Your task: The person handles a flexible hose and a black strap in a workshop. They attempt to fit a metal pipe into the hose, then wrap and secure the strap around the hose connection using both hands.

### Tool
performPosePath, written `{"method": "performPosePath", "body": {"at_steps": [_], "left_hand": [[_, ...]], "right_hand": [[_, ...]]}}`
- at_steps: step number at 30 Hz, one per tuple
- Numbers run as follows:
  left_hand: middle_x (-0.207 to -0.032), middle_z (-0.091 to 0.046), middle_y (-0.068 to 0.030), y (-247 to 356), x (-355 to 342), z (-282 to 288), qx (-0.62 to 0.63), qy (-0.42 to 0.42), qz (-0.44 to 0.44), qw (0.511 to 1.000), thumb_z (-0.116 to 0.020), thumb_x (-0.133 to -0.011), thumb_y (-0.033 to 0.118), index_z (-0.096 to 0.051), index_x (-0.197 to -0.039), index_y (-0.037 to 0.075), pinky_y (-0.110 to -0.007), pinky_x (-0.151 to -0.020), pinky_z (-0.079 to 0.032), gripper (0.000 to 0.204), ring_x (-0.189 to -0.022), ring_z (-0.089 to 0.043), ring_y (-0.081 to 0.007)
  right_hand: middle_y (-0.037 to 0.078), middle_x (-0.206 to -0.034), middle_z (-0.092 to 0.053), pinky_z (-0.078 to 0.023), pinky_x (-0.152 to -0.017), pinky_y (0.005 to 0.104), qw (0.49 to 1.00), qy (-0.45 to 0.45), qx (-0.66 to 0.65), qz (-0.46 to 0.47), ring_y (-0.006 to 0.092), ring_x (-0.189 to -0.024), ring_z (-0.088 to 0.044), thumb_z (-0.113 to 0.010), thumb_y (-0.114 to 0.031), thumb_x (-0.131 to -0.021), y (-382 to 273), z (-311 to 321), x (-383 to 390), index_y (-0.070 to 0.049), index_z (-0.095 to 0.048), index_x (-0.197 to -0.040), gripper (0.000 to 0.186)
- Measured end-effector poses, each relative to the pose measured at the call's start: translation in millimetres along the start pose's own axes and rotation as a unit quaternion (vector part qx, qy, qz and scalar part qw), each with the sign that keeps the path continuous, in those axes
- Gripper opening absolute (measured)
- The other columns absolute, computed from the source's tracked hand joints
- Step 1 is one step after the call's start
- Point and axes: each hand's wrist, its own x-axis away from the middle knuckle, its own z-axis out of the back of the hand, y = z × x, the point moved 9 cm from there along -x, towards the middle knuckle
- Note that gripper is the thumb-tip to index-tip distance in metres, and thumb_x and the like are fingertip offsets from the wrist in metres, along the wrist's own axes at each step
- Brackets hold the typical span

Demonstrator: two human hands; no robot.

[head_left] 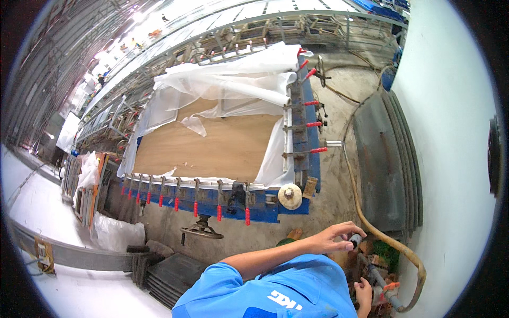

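Note:
My left hand [339,238] reaches across to the right, its fingers closed round a short grey cylindrical piece [355,240] with a dark end, which looks like a pipe fitting. Lower down, my right hand [363,292] is beside a grey pipe [377,276] with an orange valve handle [391,286]. Its fingers look loosely bent and a little apart, with nothing visible between them. A tan hose [389,237] curves down to the lower end of that pipework. Part of the right hand is hard to make out.
Ahead stands a blue frame table [313,175] with red-handled clamps [314,124] and a brown sheet [212,146] under crumpled translucent film [238,87]. A handwheel [201,230] sticks out in front. Dark panels [379,159] lean against the white wall [450,106]; more dark slabs [177,275] lie lower left.

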Motion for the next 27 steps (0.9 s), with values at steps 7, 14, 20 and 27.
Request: {"method": "performPosePath", "body": {"at_steps": [7, 14, 20, 27], "left_hand": [[-0.141, -0.055, -0.0092, -26.6, 0.5, -18.8, 0.062, -0.058, 0.093, 0.992, -0.058, -0.100, 0.056, -0.055, -0.144, 0.013, -0.039, -0.100, -0.046, 0.061, -0.119, -0.055, -0.0203], [-0.101, -0.058, -0.0024, -40.2, -10.9, -37.4, 0.075, -0.090, 0.128, 0.985, -0.066, -0.100, 0.045, -0.049, -0.149, 0.011, -0.027, -0.072, -0.049, 0.061, -0.080, -0.058, -0.0085], [-0.109, -0.061, -0.0052, -45.5, -31.5, -66.2, 0.022, -0.102, 0.116, 0.988, -0.069, -0.098, 0.041, -0.052, -0.147, 0.013, -0.028, -0.072, -0.053, 0.059, -0.084, -0.063, -0.0117], [-0.126, -0.058, -0.0070, -59.2, -35.0, -97.1, 0.023, -0.114, 0.157, 0.981, -0.074, -0.096, 0.032, -0.053, -0.146, 0.011, -0.033, -0.089, -0.053, 0.058, -0.104, -0.064, -0.0170]], "right_hand": [[0.022, -0.130, -0.057, -0.054, -0.087, 0.0426, 0.940, 0.277, -0.198, 0.027, 0.0288, -0.101, -0.065, -0.074, -0.016, -0.094, 102.0, -0.3, 21.8, 0.000, -0.040, -0.151, 0.069], [0.022, -0.139, -0.054, -0.047, -0.105, 0.0454, 0.796, 0.572, -0.197, -0.002, 0.0323, -0.123, -0.057, -0.078, -0.031, -0.093, 211.4, 123.9, 67.7, 0.003, -0.039, -0.150, 0.077], [0.025, -0.152, -0.046, -0.042, -0.113, 0.0457, 0.783, 0.589, -0.195, 0.027, 0.0366, -0.138, -0.048, -0.075, -0.035, -0.095, 142.9, 170.6, 88.9, 0.002, -0.036, -0.154, 0.080], [0.021, -0.145, -0.052, -0.042, -0.112, 0.0430, 0.733, 0.652, -0.193, 0.036, 0.0322, -0.130, -0.053, -0.073, -0.031, -0.097, 116.5, 167.3, 113.5, 0.004, -0.048, -0.142, 0.062]]}}
